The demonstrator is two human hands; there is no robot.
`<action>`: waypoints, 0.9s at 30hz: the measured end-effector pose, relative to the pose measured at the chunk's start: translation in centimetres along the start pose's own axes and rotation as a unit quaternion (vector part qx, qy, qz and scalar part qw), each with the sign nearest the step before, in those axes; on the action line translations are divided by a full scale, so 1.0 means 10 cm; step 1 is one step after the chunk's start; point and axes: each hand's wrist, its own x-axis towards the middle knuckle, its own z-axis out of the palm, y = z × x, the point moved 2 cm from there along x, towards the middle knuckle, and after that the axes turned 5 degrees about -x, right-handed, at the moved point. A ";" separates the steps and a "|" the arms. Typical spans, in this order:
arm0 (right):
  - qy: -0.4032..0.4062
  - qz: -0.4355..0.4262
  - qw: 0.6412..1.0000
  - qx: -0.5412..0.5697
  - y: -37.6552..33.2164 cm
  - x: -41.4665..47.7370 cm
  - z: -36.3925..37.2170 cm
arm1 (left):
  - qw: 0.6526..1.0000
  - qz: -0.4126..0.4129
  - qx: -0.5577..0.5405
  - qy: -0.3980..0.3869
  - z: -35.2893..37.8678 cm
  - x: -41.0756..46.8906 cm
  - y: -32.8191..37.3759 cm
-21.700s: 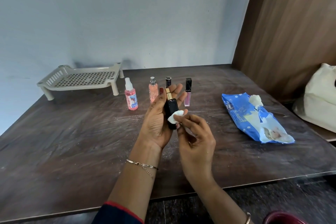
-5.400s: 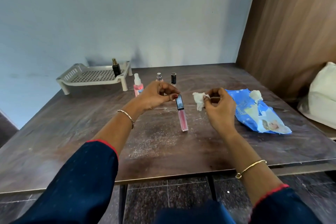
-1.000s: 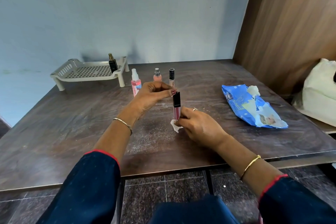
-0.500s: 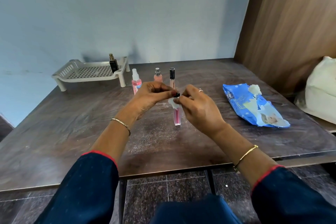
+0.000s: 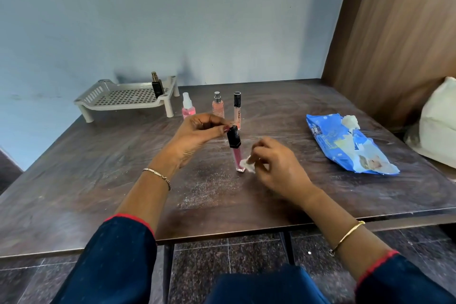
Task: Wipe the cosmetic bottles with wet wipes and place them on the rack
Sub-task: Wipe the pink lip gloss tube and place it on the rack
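Note:
My left hand [image 5: 195, 136] pinches the black cap of a pink lip gloss tube [image 5: 236, 155], which stands upright with its foot on the table. My right hand [image 5: 276, 168] presses a crumpled white wet wipe [image 5: 246, 165] against the tube's lower end. Behind them stand a pink spray bottle [image 5: 188, 106], a peach spray bottle [image 5: 218, 107] and a nude gloss tube [image 5: 237, 110]. A beige slotted rack [image 5: 123, 100] sits at the far left of the table, with a black bottle [image 5: 157, 86] upright on it.
A blue wet-wipe pack [image 5: 345, 143] lies open at the right with a wipe sticking out. A white bag [image 5: 439, 121] rests beyond the table's right edge by a wooden panel. The dark wooden table [image 5: 98, 180] meets a pale wall at the back.
My right hand with the wipe slid from the tube's cap down to its lower end. Over the longer span, the black bottle went onto the rack and the pink gloss tube was picked up.

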 end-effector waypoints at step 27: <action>-0.009 0.153 0.988 0.011 -0.14 -0.05 0.32 | 0.998 -0.010 -0.053 0.033 0.06 0.03 -0.12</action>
